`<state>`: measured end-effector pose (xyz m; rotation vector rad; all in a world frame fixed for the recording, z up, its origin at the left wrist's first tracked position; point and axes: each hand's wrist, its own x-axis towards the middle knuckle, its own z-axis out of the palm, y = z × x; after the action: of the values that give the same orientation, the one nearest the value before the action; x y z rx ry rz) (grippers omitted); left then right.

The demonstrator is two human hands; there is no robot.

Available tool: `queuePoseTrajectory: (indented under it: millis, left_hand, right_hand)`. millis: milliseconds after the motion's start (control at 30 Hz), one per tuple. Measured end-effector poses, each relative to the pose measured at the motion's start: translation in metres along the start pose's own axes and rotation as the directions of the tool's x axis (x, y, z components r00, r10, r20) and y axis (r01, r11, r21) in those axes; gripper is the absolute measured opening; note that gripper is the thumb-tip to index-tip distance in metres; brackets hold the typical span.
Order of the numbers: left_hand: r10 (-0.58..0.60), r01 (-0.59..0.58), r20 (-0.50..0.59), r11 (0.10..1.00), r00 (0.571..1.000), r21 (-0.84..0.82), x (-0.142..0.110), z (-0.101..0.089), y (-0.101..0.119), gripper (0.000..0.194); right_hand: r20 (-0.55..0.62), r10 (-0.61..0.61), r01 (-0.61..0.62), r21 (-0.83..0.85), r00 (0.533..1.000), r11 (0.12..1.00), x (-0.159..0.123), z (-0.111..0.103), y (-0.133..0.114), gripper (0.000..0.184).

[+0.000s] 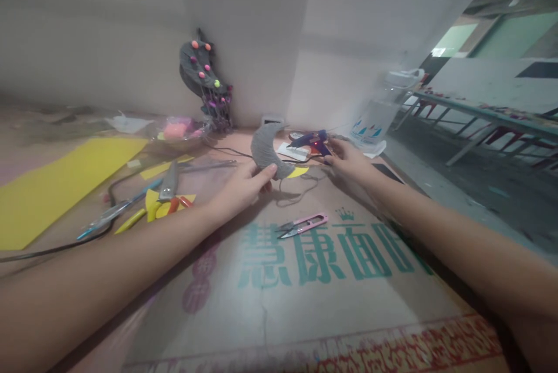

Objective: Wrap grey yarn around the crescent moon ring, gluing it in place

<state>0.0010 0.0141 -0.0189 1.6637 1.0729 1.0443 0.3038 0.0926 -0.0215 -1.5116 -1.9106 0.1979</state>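
Already wrapped but beadless, the grey crescent is pinched in the closed grip of the left hand; the right hand, closure unclear, touches the glue gun.

the left hand grips a gray crescent; the right hand touches a glue gun.

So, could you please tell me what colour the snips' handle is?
Pink handle, clearest in the head view.

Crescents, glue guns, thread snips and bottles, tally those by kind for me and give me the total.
Crescents: 2, the plain crescent and the beaded crescent
Glue gun: 1
Thread snips: 1
Bottle: 1
Total: 5
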Motion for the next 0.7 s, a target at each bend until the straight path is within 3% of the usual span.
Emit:
queuePoseTrajectory:
  millis: [67,200,433,700]
  left_hand:
    - [0.023,-0.024,-0.026,1.0,0.999,-0.005,0.001,0.0,-0.003,0.039]
    - [0.042,-0.042,-0.048,0.999,0.998,-0.001,0.002,-0.001,-0.006,0.044]
    - [-0.019,0.024,-0.066,0.997,0.998,0.076,0.0,-0.003,0.003,0.039]
    - [-0.05,0.057,-0.079,0.995,0.996,0.087,-0.001,-0.002,0.007,0.039]
  right_hand:
    - [0.067,0.076,-0.076,-0.006,0.995,0.997,0.01,0.001,-0.003,0.047]
    - [0.118,0.099,-0.098,-0.012,0.988,0.995,0.026,0.009,-0.01,0.039]
    - [0.043,0.131,-0.131,-0.01,0.99,0.991,0.035,0.026,-0.014,0.036]
    - [0.02,0.163,-0.165,0.113,0.986,0.98,0.012,-0.001,-0.03,0.029]
